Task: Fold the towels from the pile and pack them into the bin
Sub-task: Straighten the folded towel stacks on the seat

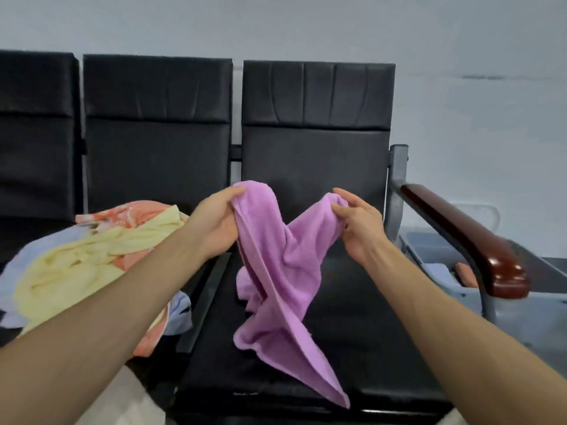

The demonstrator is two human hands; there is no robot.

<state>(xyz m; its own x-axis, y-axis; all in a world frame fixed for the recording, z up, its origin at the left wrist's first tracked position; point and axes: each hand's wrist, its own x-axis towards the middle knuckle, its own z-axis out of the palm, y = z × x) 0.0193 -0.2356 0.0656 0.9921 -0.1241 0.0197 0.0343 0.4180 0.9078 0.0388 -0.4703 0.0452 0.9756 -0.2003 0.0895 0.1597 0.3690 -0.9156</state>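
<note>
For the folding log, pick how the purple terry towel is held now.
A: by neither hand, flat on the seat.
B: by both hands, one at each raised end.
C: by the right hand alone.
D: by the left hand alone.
B: the left hand and the right hand each grip a raised end of the purple terry towel; its lower part trails on the black padded seat.

Three seats (36, 133) (156, 133) (316, 133), one armrest (460, 237), one bin (518, 317). Two hands: left hand (214, 223), right hand (359, 228). Four towels outside the bin: purple towel (276, 271), yellow towel (76, 265), orange towel (129, 213), blue towel (18, 268).
</note>
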